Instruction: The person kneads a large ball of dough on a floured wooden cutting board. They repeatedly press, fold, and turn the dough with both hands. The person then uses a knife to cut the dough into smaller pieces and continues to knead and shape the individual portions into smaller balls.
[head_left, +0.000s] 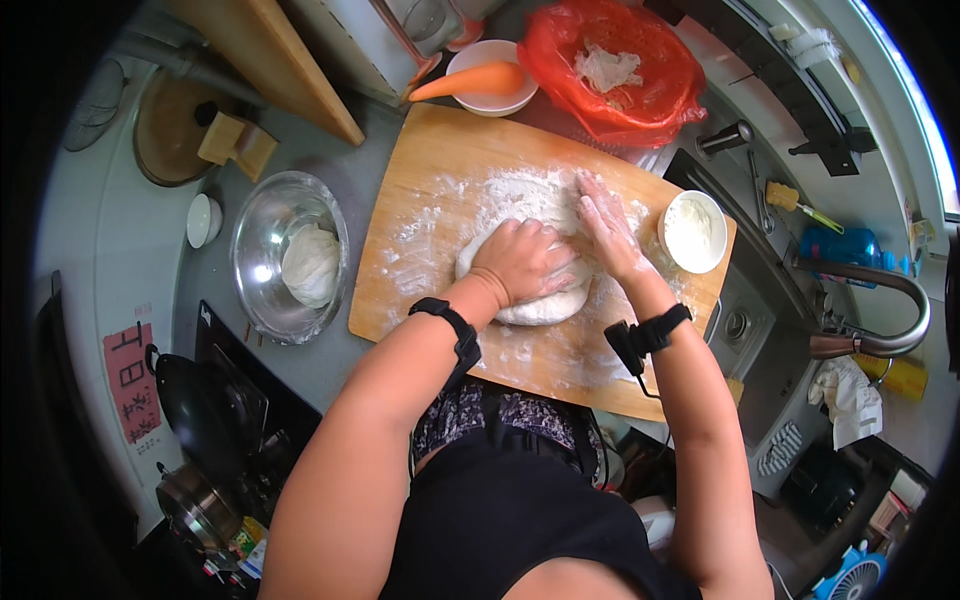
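Note:
A lump of white dough (551, 307) lies on the floured wooden board (427, 142) in front of me. My left hand (529, 259) rests on top of it, fingers curled over and gripping its far right side. To the right of the dough, my right hand (609, 229) is stretched out over the board with its fingers extended and dusted with flour, holding nothing. Loose flour (525, 195) is spread beyond the dough. A small white bowl (724, 238) with flour (688, 221) in it stands at the board's right edge.
Left of the board is a stainless steel bowl (251, 251) holding another dough lump (313, 266). Behind stand a white bowl (491, 107) with an orange ladle (480, 79) and a red plastic bag (544, 45). A sink (757, 349) and faucet (911, 330) are at right, a black wok (199, 416) at left.

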